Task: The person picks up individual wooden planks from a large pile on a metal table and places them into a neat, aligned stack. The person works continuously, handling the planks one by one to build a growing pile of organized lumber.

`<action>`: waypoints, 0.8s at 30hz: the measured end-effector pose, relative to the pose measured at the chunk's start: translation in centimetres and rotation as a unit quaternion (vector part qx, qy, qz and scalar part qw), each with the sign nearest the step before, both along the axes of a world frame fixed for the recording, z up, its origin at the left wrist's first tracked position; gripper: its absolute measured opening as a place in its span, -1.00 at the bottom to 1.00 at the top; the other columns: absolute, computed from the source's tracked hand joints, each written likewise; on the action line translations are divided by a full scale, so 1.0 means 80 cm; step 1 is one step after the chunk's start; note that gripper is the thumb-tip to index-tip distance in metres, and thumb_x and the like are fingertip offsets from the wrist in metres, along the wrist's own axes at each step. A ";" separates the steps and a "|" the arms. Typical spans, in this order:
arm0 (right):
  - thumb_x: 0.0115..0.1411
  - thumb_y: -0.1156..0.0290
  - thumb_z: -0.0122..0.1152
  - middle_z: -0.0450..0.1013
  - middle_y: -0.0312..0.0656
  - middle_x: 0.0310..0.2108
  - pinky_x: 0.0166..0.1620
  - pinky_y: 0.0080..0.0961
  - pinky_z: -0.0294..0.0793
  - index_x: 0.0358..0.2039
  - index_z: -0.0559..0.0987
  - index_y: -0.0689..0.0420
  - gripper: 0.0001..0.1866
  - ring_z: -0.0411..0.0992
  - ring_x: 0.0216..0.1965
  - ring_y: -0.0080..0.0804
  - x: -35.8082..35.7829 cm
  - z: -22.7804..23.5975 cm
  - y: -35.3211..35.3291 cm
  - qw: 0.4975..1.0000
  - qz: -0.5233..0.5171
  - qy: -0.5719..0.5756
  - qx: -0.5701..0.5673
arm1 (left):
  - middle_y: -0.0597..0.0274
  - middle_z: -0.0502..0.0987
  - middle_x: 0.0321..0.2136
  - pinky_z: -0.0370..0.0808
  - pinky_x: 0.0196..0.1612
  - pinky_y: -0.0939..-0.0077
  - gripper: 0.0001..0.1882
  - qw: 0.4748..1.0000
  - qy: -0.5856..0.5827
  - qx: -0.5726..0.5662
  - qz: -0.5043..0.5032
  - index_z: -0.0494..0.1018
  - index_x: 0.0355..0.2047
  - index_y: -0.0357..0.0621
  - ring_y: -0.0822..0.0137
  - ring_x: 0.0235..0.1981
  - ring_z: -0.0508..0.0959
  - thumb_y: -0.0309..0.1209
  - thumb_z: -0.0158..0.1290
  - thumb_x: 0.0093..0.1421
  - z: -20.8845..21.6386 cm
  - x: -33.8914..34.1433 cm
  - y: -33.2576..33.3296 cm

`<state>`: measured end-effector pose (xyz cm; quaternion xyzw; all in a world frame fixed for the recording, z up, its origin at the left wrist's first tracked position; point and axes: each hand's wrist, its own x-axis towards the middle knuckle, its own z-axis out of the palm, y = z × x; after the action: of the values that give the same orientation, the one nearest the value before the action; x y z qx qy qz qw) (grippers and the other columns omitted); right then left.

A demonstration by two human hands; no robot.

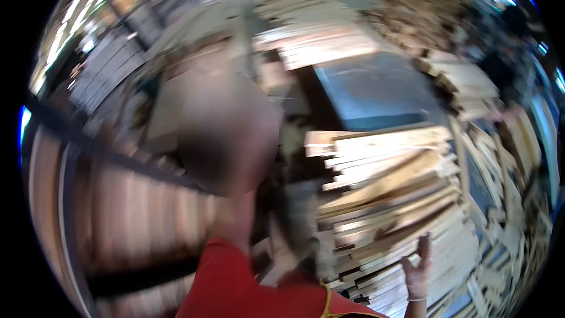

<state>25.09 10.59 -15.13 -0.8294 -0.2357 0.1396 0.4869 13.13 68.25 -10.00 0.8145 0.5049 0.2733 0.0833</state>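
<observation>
Far L: wood bits (147, 215) in a row by a dark bar (123, 159). Next, L hand (229, 123) is too blurry; can't tell if it grips smth. Mid-R: pile of boards (391, 194), lots in rough rows. R hand (418, 275) is by them w/ fingers spread, no board in it. Far R: loose sticks (494, 277), all messy. Maybe part done; can't tell how much is left.

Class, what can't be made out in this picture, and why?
Head view, left hand: motion blur hides its pose and whether it holds anything.
Head view, right forearm: the lower edge cuts it off.
Head view, boards at lower left: blur smears their edges.
</observation>
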 end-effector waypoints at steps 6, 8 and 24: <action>0.03 0.29 0.60 0.41 0.14 0.33 0.39 -0.08 0.40 0.51 0.23 0.16 0.08 0.38 0.35 0.16 -0.047 0.028 -0.016 0.975 0.004 -0.013 -0.223 | -0.32 0.65 0.02 0.54 0.09 -0.03 -0.38 0.999 -0.006 -0.025 0.044 0.55 0.15 -0.29 -0.23 0.06 0.65 -0.20 0.31 0.14 0.021 -0.049 0.190; 0.02 0.31 0.60 0.42 0.15 0.32 0.38 -0.11 0.42 0.48 0.27 0.20 0.04 0.40 0.34 0.15 -0.065 0.029 -0.035 0.961 -0.040 0.018 -0.272 | -0.30 0.63 0.07 0.51 0.18 -0.01 -0.23 0.990 0.065 -0.025 0.121 0.40 0.34 -0.22 -0.27 0.12 0.62 -0.05 0.27 0.23 -0.001 -0.045 0.238; 0.18 0.29 0.42 0.38 0.22 0.40 0.37 -0.27 0.42 0.52 0.23 0.31 -0.05 0.44 0.35 -0.01 -0.148 -0.004 -0.333 0.833 -0.452 0.181 -0.263 | -0.10 0.59 0.20 0.49 0.29 -0.01 -0.30 0.967 0.212 0.029 0.137 0.36 0.40 0.05 -0.16 0.19 0.60 0.10 0.12 0.37 -0.005 -0.075 0.296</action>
<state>13.24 -16.09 -15.44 -0.9003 0.3033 0.1079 0.2930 7.13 91.96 -10.41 0.7788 0.6099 0.1175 -0.0880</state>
